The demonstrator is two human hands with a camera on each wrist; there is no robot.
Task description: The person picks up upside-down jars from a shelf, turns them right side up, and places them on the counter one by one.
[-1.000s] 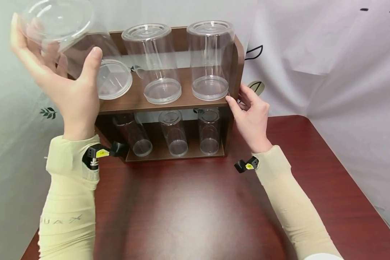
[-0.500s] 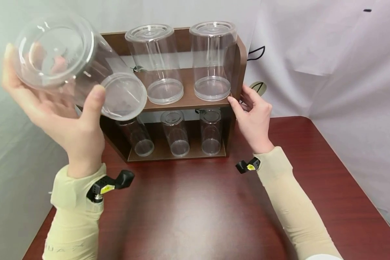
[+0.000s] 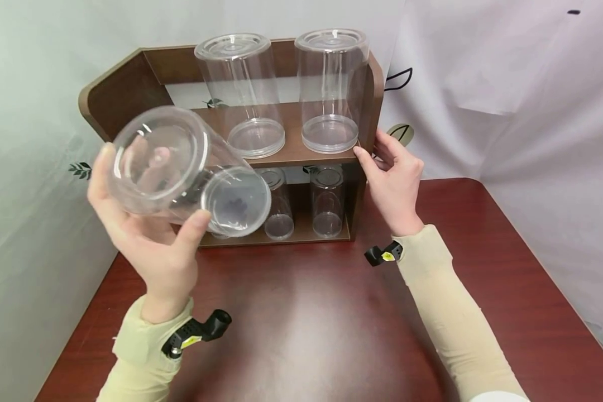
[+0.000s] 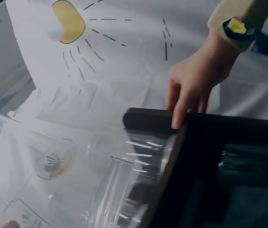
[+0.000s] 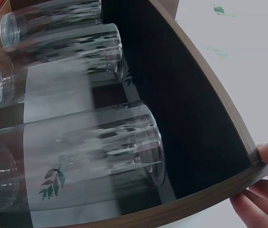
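Note:
My left hand (image 3: 156, 251) grips a large clear plastic jar (image 3: 166, 162), tilted with its base up and its lid end toward the lower right. The jar is held in front of the left part of a two-tier brown wooden shelf (image 3: 115, 100). My right hand (image 3: 394, 178) pinches the shelf's right side near the upper board; in the right wrist view, its fingers (image 5: 262, 204) hold the wooden edge. Two more large jars stand lid-down on the upper board, a middle jar (image 3: 243, 95) and a right jar (image 3: 330, 89).
Smaller clear jars stand on the lower tier, among them a right one (image 3: 326, 201) and a middle one (image 3: 278, 209); another is mostly hidden behind the held jar. The shelf stands on a red-brown table (image 3: 291, 324). White printed cloth (image 3: 482, 84) hangs behind and beside it.
My left hand has brought the large jar off the left of the upper board, moving it down, rightward and nearer. My right hand keeps its hold on the shelf's side.

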